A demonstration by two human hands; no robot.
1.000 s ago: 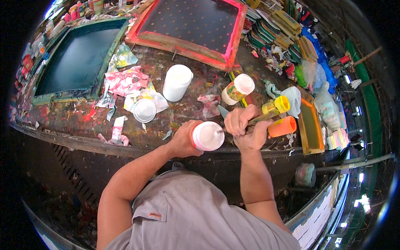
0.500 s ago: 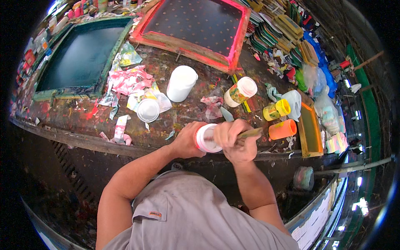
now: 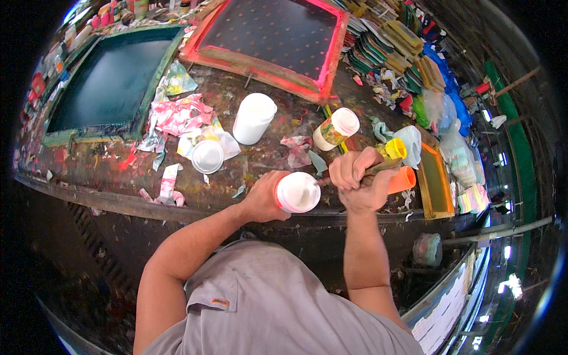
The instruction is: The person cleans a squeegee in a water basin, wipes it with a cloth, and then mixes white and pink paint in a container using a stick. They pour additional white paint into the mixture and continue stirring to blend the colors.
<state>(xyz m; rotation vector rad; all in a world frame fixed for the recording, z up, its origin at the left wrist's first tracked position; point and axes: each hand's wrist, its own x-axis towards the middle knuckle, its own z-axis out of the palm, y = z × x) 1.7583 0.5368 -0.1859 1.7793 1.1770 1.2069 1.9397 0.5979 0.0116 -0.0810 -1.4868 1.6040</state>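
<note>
My left hand (image 3: 264, 198) is wrapped around a white plastic jar (image 3: 288, 206) with a pinkish-red side, at the table's front edge. Thick white paste (image 3: 299, 190) shows inside its open mouth. Just right of the jar, my right hand (image 3: 362, 177) is closed around a brownish stick-like tool (image 3: 384, 165). One end of the tool sticks out to the right, past the fist; its other end points at the jar's rim and is blurred. Behind the jar stands a taller white tub (image 3: 255, 118), with a white lid (image 3: 207, 157) lying to its left on stained scraps.
A labelled jar (image 3: 336, 129), a yellow jar (image 3: 395, 149) and an orange jar (image 3: 402, 180) stand to the right. Farther back lie a pink-edged screen frame (image 3: 260, 65) and a green one (image 3: 109, 83). Stained scraps (image 3: 180, 115) litter the table; an orange-edged frame (image 3: 436, 180) rests far right.
My right hand has moved right with the tool, from over the jar's mouth to beside it, uncovering the white paste. My left hand still holds the jar.
</note>
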